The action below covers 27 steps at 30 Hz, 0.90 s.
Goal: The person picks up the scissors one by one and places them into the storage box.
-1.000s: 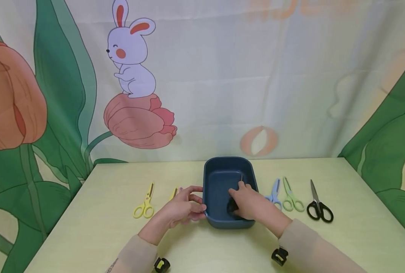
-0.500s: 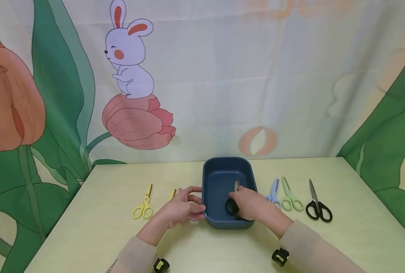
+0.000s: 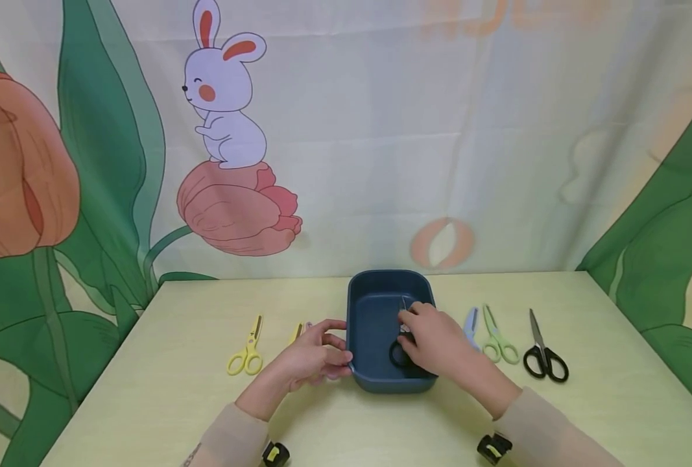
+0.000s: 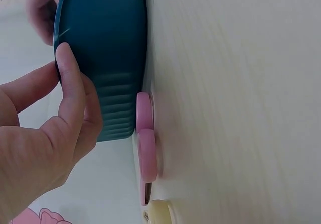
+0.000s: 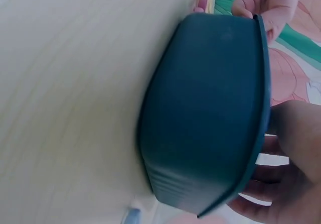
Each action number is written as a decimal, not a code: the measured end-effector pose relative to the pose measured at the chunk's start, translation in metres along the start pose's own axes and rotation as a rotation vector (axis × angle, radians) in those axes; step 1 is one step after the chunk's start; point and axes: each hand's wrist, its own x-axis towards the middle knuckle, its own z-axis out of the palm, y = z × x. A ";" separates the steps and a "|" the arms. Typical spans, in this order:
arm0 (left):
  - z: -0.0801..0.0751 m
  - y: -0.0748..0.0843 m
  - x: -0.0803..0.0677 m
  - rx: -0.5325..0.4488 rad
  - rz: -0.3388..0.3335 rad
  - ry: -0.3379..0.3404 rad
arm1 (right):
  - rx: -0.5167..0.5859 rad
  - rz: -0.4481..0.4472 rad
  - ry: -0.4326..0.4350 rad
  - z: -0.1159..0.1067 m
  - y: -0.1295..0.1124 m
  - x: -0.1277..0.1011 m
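A dark blue rectangular bin (image 3: 393,384) stands on the table near its back edge. My left hand (image 3: 316,353) pinches the bin's left rim between thumb and fingers, as the left wrist view shows close up. Inside the bin lies a pair of scissors with black handles (image 3: 396,355), blades toward the back. Over the bin's right side, my right hand (image 3: 436,337) has its fingers spread loosely apart above those scissors, a gap showing between thumb and forefinger. In the right wrist view the fingers (image 5: 263,174) reach over the rim, and the bin wall hides part of them.
Right of the bin lie blue scissors (image 3: 471,324), green scissors (image 3: 500,347) and black-handled scissors (image 3: 545,360). Yellow scissors (image 3: 246,353) lie at left; another yellow pair (image 3: 296,332) and pink scissors (image 4: 145,153) lie beside the bin's left side. A printed curtain (image 3: 351,162) hangs behind.
My right hand has shifted up and to the right off the scissors' handles, leaving more of them in view; the scissors lie inside the bin. The left hand has kept its place.
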 end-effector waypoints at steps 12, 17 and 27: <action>0.001 0.000 -0.001 -0.001 0.000 0.002 | -0.028 0.156 0.217 -0.014 0.031 -0.021; 0.000 -0.001 -0.002 -0.008 0.005 0.005 | -0.018 0.219 0.202 -0.019 0.048 -0.036; 0.001 0.000 -0.002 -0.019 0.019 -0.001 | -0.016 0.383 0.032 -0.021 0.072 -0.060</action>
